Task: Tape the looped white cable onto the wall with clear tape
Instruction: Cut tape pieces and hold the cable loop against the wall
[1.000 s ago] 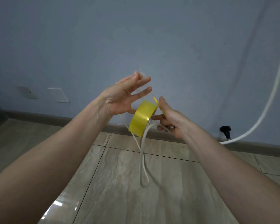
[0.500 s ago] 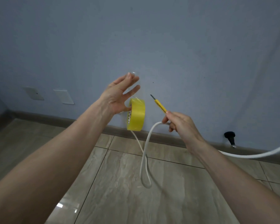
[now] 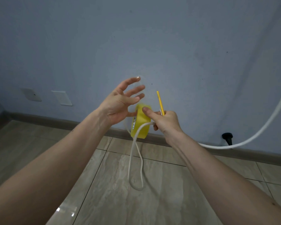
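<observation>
Wall [image 3: 169, 38]: blue-grey, fills the upper part of the view, with a grey skirting board [image 3: 55, 120] along its foot.
Floor [image 3: 169, 200]: glossy beige tiles.
White cable [image 3: 132, 153]: runs in from the right along the wall, passes through the right fist, then hangs below it as a long narrow loop whose bottom lies near the floor.
Tape roll [image 3: 140, 125]: yellow, on edge, between the two hands; the cable crosses its front.
Left hand [image 3: 118, 104]: fingers spread wide and straight toward the wall; the thumb goes behind the roll; a glint of clear tape shows at the top fingertip.
Right hand [image 3: 166, 120]: curled round the cable and a yellow cutter [image 3: 160, 101], thumb pressed on the roll's rim.
Wall plates [image 3: 62, 98]: two, at lower left.
Black plug [image 3: 227, 137]: low on the wall at right.
</observation>
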